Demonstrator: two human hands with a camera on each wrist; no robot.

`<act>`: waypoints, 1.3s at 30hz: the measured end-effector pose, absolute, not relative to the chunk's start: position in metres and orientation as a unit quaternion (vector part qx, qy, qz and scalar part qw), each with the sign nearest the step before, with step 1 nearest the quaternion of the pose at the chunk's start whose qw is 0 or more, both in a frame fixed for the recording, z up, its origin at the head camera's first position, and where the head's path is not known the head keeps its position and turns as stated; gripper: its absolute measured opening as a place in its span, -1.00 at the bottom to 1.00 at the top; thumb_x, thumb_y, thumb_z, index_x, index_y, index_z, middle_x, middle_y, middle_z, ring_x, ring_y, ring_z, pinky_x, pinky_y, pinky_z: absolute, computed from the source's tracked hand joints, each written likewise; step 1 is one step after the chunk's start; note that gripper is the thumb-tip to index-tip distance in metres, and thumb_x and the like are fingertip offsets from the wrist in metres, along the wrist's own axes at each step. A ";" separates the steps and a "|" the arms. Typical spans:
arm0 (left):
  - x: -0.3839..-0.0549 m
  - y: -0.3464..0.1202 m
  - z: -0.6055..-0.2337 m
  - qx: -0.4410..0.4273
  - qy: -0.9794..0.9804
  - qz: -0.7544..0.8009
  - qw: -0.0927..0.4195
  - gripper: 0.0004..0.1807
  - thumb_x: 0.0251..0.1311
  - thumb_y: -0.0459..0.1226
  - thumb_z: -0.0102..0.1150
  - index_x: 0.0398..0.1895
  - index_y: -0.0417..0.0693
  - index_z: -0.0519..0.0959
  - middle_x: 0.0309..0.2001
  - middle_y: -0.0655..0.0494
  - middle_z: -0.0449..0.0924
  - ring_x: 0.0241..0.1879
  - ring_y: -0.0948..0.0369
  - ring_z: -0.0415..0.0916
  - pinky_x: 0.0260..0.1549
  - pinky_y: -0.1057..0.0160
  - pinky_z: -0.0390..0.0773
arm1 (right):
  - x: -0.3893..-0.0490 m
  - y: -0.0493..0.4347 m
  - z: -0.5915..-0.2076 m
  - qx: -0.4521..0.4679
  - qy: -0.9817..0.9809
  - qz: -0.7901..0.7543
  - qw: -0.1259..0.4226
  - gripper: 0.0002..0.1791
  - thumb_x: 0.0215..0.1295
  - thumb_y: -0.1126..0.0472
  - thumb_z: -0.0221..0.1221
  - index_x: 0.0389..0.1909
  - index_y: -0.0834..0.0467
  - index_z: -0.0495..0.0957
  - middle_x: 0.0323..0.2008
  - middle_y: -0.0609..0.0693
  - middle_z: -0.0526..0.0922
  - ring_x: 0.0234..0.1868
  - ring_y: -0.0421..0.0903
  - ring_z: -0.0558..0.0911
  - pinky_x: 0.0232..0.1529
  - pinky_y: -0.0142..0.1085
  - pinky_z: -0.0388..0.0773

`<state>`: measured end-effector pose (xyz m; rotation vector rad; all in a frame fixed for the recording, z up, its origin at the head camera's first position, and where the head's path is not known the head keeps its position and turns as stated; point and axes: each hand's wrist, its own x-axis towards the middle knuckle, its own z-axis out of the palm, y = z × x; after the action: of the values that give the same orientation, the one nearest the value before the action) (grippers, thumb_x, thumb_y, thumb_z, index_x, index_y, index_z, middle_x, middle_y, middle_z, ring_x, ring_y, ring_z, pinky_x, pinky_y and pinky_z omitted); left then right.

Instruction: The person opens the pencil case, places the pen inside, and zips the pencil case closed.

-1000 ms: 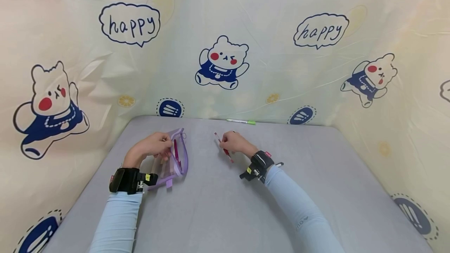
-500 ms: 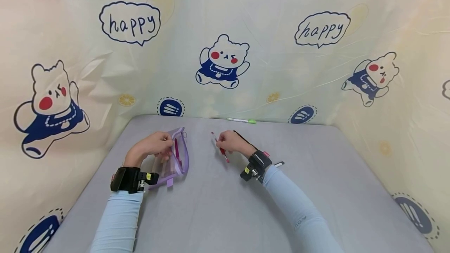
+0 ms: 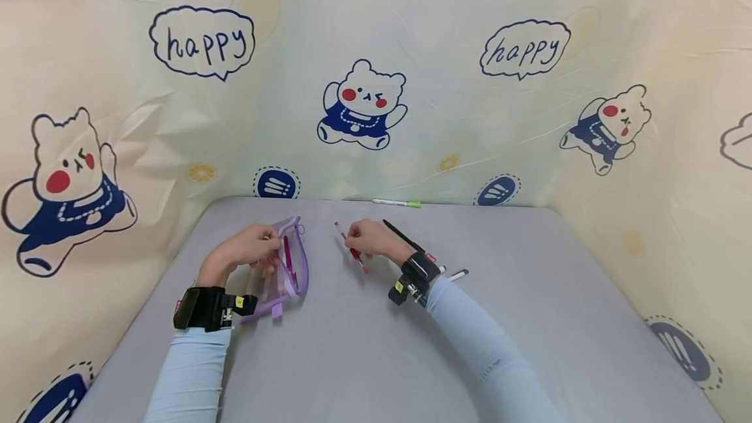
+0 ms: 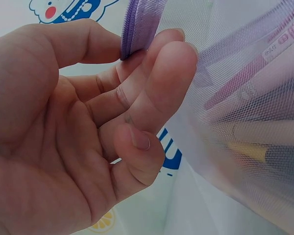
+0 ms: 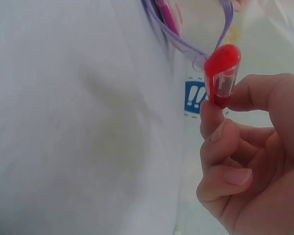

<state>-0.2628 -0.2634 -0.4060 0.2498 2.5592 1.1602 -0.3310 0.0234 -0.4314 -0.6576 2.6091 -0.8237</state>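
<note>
A purple-edged mesh pencil case (image 3: 273, 310) stands unzipped at the left, its mouth facing right. My left hand (image 3: 249, 247) pinches the zipper edge between thumb and fingers. Through the mesh in the left wrist view, several pens (image 4: 255, 93) show inside, one of them pink. To the right of the case, my right hand (image 3: 376, 239) pinches a red pen (image 3: 360, 262) above the table. Its red cap and clip (image 5: 223, 61) rise past the thumb and index finger in the right wrist view, while the other fingers curl below.
Behind the right wrist lies a black pen (image 3: 399, 232) on the grey table (image 3: 352, 358). A white pen with a dark tip (image 3: 458, 275) is partly hidden by the right forearm. A green-capped marker (image 3: 396, 203) lies along the back edge, before a printed curtain (image 3: 446, 103).
My right hand has carried the red pen left, nearer the pencil case, uncovering more of the black pen. My left hand keeps its hold on the case. The head view has shifted slightly.
</note>
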 end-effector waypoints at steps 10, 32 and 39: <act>-0.264 -0.266 -0.405 0.081 0.903 0.391 0.155 -0.81 0.35 -0.27 -0.11 -0.24 -0.22 0.47 -0.44 0.03 0.63 -0.50 0.11 0.61 -0.57 0.27 0.37 | -0.324 0.001 -0.429 -0.267 0.898 -0.306 0.169 -0.82 0.34 0.13 0.08 -0.23 0.11 0.60 -0.55 -0.11 0.65 -0.65 -0.16 0.47 -0.62 -0.40 0.32; -0.263 -0.267 -0.400 0.080 0.902 0.395 0.156 -0.77 0.38 -0.25 -0.12 -0.20 -0.25 0.46 -0.45 0.04 0.64 -0.47 0.06 0.63 -0.60 0.27 0.32 | -0.317 -0.038 -0.423 -0.303 0.883 -0.297 0.199 -0.76 0.39 0.13 0.09 -0.18 0.19 0.64 -0.57 -0.09 0.60 -0.66 -0.14 0.48 -0.62 -0.40 0.34; -0.263 -0.268 -0.400 0.081 0.902 0.394 0.155 -0.78 0.38 -0.24 -0.12 -0.23 -0.23 0.46 -0.45 0.05 0.63 -0.47 0.07 0.62 -0.60 0.30 0.29 | -0.318 -0.045 -0.427 -0.298 0.878 -0.317 0.199 -0.75 0.39 0.10 0.10 -0.25 0.18 0.65 -0.61 -0.09 0.59 -0.69 -0.17 0.45 -0.66 -0.39 0.30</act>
<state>-0.2629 -0.2685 -0.3996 0.2309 2.5843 1.1295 -0.3183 -0.0445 -0.4270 -0.8346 2.4551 -0.8874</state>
